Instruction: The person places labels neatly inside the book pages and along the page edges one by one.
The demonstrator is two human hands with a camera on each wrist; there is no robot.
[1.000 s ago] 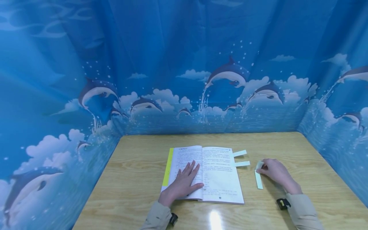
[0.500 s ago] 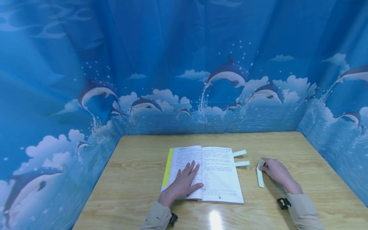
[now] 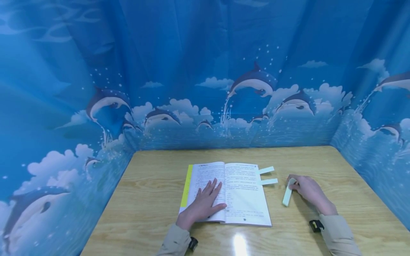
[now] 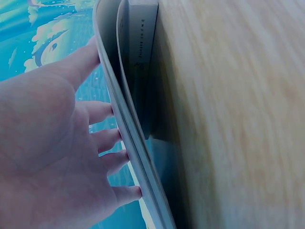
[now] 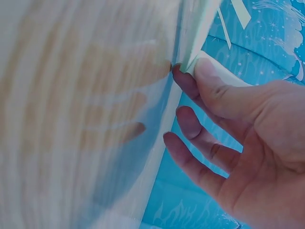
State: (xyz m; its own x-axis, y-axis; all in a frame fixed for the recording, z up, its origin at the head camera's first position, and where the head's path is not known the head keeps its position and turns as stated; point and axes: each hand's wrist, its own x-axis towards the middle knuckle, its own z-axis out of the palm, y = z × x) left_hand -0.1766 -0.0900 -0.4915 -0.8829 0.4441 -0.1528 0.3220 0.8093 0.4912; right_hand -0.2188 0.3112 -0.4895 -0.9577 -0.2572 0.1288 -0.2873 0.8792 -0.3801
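Observation:
An open book [image 3: 246, 202] with printed pages lies at the middle of the wooden table. My left hand [image 3: 205, 204] rests on its left page, fingers spread and straight; from the left wrist view, those fingers [image 4: 102, 140] reach the page edges [image 4: 128, 119]. To the right of the book, my right hand [image 3: 309, 192] pinches a pale green paper strip [image 3: 287, 197] by its far end. Thumb and index finger meet on the strip [image 5: 202, 33] in the right wrist view, while the other fingers are loosely bent. The pinched end is partly hidden.
Two pale paper strips, an upper one [image 3: 267, 170] and a lower one [image 3: 269, 181], stick out past the book's right edge. A yellow band [image 3: 187, 185] runs along its left side. Behind the wooden table [image 3: 153, 185] hangs a blue dolphin-print curtain [image 3: 192, 71].
The pale green strip's near end has swung left and slightly away from me, and its far end has turned within my right fingers. My left hand has stayed on the page.

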